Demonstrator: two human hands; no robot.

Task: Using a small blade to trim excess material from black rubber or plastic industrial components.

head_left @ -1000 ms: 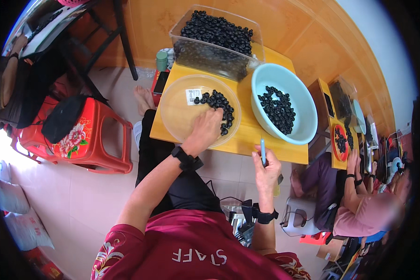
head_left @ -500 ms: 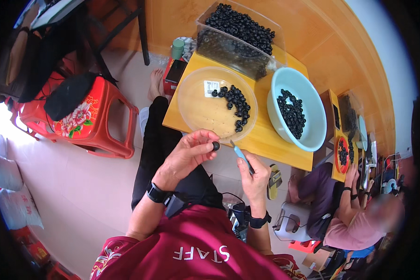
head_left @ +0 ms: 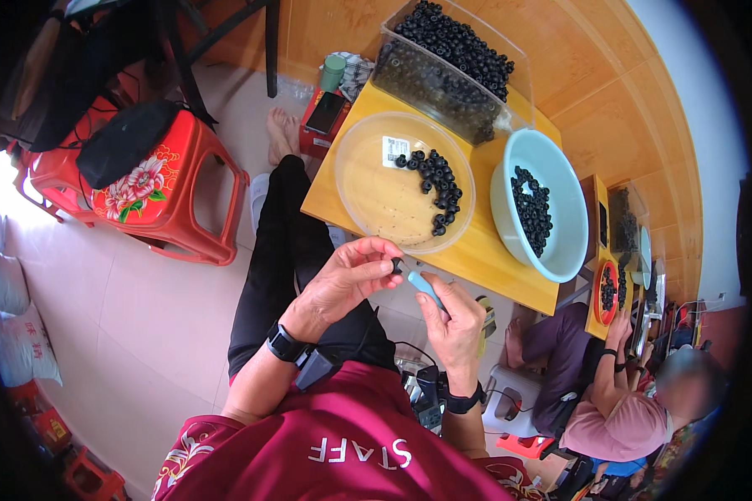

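Dark small fruit (head_left: 397, 267) pinched in left hand (head_left: 347, 280) grip, held over the lap just below the worktop (head_left: 485, 255) edge. Right hand (head_left: 453, 321) grip closed on a blue tool (head_left: 426, 288), tip touching the fruit. Clear dish (head_left: 376, 196) and pale bowl (head_left: 560, 209) hold more fruit.

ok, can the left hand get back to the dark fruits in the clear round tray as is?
Probably yes. The left hand sits just short of the clear round tray, nothing lies between, and the dark fruits lie uncovered. It already pinches one small dark fruit.
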